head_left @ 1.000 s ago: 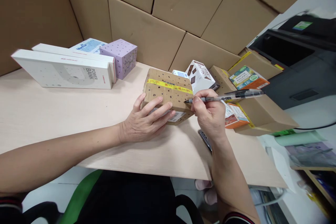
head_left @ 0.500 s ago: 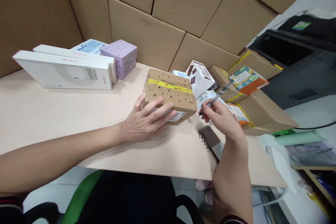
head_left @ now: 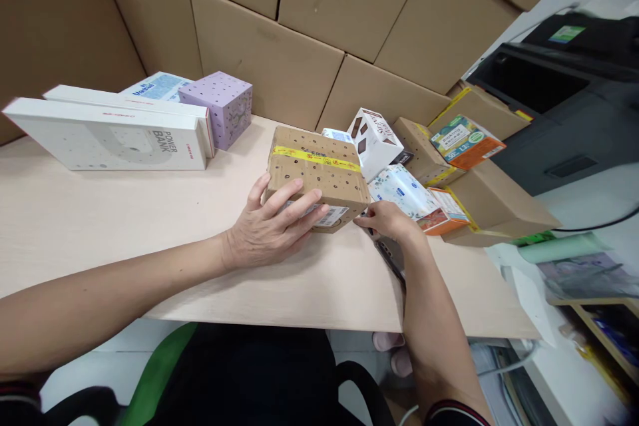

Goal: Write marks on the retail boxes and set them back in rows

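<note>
A brown cardboard box point(head_left: 319, 170) with a yellow tape strip and a barcode label stands on the pale wooden table point(head_left: 100, 226). My left hand point(head_left: 269, 229) lies against its near face, fingers spread and thumb at the left edge. My right hand point(head_left: 392, 221) rests low on the table at the box's lower right corner. Its fingers are pressed together and point at that corner. No pen shows in it. A dark phone point(head_left: 392, 256) lies partly hidden under the right wrist.
Two long white power bank boxes point(head_left: 110, 140) and a purple box point(head_left: 219, 106) stand at the back left. Right of the brown box are a white patterned carton point(head_left: 374, 140), a tissue pack point(head_left: 404, 190), an orange-green carton point(head_left: 464, 140) and flat cardboard. Large cartons point(head_left: 269, 53) wall the back. A black printer point(head_left: 549, 100) is at the right.
My right hand came off the box's top edge with the pen, swung right, then dropped to the table at the box's corner. The pen is out of sight now. The left hand stayed put.
</note>
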The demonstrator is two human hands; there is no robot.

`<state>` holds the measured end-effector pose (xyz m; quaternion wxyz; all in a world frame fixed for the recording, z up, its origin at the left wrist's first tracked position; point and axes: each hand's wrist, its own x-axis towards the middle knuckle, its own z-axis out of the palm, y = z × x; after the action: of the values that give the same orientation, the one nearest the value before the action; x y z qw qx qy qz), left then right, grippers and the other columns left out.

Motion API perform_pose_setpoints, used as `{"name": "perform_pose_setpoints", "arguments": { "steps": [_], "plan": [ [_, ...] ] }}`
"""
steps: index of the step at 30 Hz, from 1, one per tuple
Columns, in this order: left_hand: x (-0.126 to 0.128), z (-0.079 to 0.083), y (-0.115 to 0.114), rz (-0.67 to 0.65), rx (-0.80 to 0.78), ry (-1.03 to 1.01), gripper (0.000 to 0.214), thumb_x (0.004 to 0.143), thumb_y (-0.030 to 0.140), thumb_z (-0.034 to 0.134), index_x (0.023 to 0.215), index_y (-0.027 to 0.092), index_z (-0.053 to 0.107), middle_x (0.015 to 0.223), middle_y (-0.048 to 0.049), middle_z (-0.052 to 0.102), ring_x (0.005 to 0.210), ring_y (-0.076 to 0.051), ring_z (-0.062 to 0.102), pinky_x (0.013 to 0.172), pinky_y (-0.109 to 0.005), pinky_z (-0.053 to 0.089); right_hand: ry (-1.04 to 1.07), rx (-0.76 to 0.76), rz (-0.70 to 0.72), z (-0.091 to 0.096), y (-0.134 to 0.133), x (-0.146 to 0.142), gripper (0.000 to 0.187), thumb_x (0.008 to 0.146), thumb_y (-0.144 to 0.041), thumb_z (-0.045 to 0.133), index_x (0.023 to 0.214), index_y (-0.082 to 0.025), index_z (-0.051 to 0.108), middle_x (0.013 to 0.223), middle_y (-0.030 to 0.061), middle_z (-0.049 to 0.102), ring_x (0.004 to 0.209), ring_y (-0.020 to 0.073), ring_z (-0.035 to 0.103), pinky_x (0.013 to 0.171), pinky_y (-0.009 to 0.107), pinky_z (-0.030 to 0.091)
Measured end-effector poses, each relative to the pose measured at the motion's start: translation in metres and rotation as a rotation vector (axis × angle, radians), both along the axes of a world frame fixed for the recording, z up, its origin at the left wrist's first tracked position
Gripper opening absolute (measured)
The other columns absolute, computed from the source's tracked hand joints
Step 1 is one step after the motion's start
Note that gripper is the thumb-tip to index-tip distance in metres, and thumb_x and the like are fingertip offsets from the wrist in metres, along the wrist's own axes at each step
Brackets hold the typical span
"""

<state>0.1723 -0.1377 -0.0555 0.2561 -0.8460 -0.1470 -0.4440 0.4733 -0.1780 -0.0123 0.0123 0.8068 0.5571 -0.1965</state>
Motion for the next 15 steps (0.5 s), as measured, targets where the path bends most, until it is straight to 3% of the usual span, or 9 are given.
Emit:
{"name": "perform_pose_setpoints", "arguments": {
  "steps": [4,8,12,15],
  "plan": [
    [0.0,-0.002,0.0,0.001,-0.034,0.004,0.05,0.092,0.035,0.066,0.141,0.031,0.057,0.136,-0.0053,0.067,0.138,-0.029,0.052,0.131,-0.054,0.013,-0.016,0.034,-0.027,0.001,0.001,-0.001,0.037,0.083,-0.041,0.072,0.055,-0.022,0.057,0.051,0.0017,0.061,0.055,0.0164,0.057,0.056,0.028,0.038],
    [-0.001,-0.003,-0.001,0.005,-0.07,0.021,0.053,0.092,0.037,0.066,0.144,0.033,0.054,0.138,-0.0048,0.067,0.138,-0.029,0.052,0.13,-0.055,0.013,-0.101,0.16,-0.096,0.021,-0.015,0.0,0.04,0.089,-0.051,0.063,0.062,-0.021,0.062,0.062,0.0058,0.067,0.063,0.0199,0.059,0.06,0.032,0.038],
    [-0.002,-0.003,0.0,0.019,-0.076,0.04,0.051,0.094,0.037,0.065,0.144,0.033,0.054,0.138,-0.0039,0.067,0.137,-0.029,0.054,0.13,-0.055,0.014,-0.163,0.422,-0.153,0.033,-0.064,0.008,0.047,0.09,-0.064,0.057,0.096,-0.02,0.072,0.085,0.0087,0.074,0.082,0.026,0.066,0.072,0.036,0.045],
    [-0.002,-0.002,0.001,0.011,-0.042,0.031,0.05,0.094,0.037,0.065,0.142,0.031,0.056,0.138,-0.0048,0.067,0.138,-0.029,0.053,0.13,-0.056,0.013,-0.135,0.347,-0.142,0.018,-0.112,0.02,0.071,0.084,-0.069,0.062,0.136,-0.021,0.063,0.125,0.0158,0.072,0.111,0.0353,0.067,0.09,0.047,0.051]
  ]
}}
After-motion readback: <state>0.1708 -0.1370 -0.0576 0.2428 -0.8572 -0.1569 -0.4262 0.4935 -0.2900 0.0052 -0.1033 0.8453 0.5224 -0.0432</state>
